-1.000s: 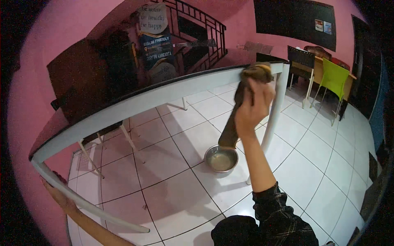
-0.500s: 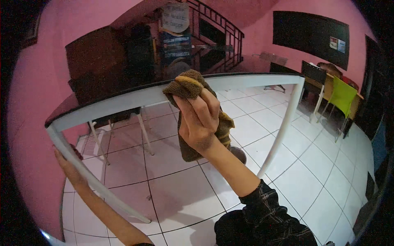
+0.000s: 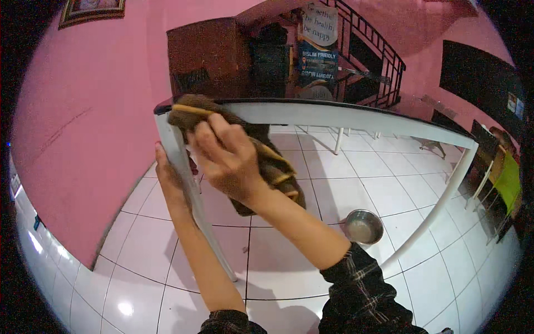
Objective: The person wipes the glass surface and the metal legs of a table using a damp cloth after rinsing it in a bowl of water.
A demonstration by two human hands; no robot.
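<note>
A brown cloth with yellow edging is bunched in my right hand, its fingers closed. The cloth presses against the white frame of a table by its left corner, and its loose end hangs below. My left hand is wrapped round the table's white left leg, under that corner, with its fingertips partly hidden behind it. The table has a dark, glossy top, seen nearly edge-on.
A round metal bowl stands on the white tiled floor beneath the table. Beyond are a brown cabinet and a black stair railing. A green chair is at far right; a pink wall rises on the left.
My right hand has moved the cloth left along the frame to the corner. The view has swung left, so the bowl now shows fully. My left hand stays on the leg.
</note>
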